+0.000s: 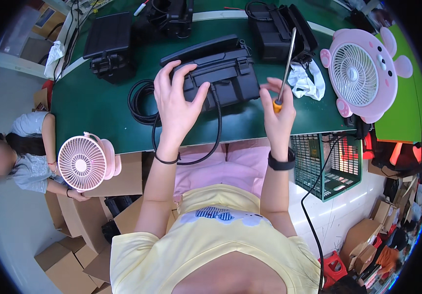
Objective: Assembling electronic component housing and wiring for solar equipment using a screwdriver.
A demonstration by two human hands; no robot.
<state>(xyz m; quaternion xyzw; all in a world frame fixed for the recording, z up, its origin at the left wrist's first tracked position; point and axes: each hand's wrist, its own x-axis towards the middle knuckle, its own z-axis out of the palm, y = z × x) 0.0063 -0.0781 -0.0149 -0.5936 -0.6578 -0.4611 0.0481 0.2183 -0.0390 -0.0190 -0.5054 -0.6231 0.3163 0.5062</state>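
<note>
A black plastic case (230, 81) with a hinged lid lies tilted on the green table in front of me. My left hand (176, 93) grips its left part, fingers over the top edge and thumb on the front face. A black corrugated cable (219, 117) comes from the case's front, loops below it and joins a coil (140, 103) at its left. My right hand (279, 110), beside the case's right end, holds a screwdriver (289, 63) by its orange handle. The metal shaft points up and away from me, clear of the case.
Similar black cases (107, 44) stand along the table's far side, with another (282, 34) at the far right. White cloth (307, 81) lies near a pink fan (363, 73). A smaller fan (81, 163) is at the left, near a person (30, 152). A green crate (326, 166) stands below.
</note>
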